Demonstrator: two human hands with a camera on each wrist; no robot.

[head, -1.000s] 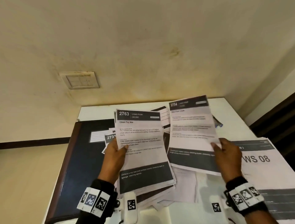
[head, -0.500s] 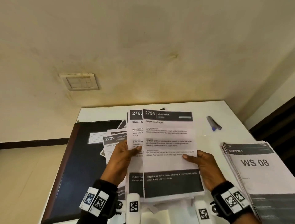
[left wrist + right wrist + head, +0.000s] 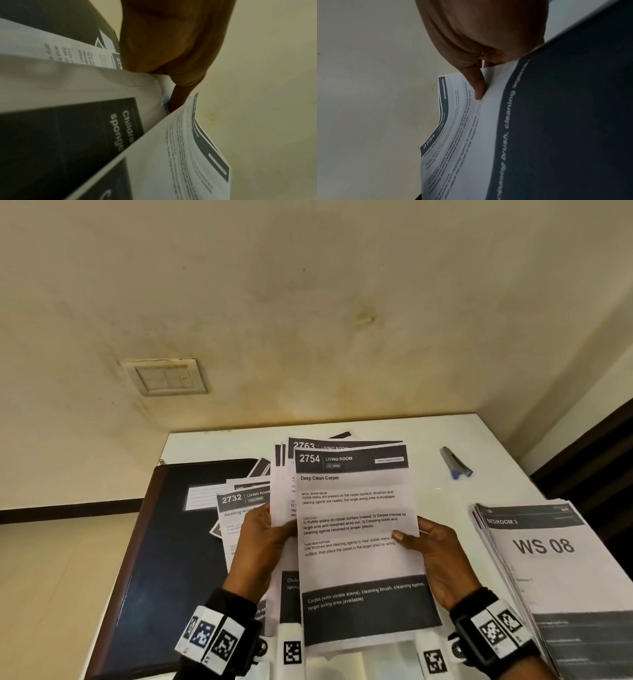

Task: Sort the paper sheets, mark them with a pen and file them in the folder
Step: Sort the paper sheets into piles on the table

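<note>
We have just slid sheet 2754 [image 3: 356, 525], pinched in our right hand [image 3: 435, 559], across onto the stack [image 3: 284, 474] gripped by our left hand [image 3: 263, 542] above the counter's [image 3: 394, 429] near edge, apparently squared, so sorting continues.

1. I've got sheet 2754 [image 3: 356, 542] up front: white, black text, dark charcoal bands top and bottom with white lettering.
2. Folder [image 3: 164, 559] reads dark navy, brown spine edge, white lined label.
3. Pen [image 3: 455, 462]: grey, blue tip.
4. Table [image 3: 445, 436] white, wall [image 3: 308, 302] cream and stained.
</note>
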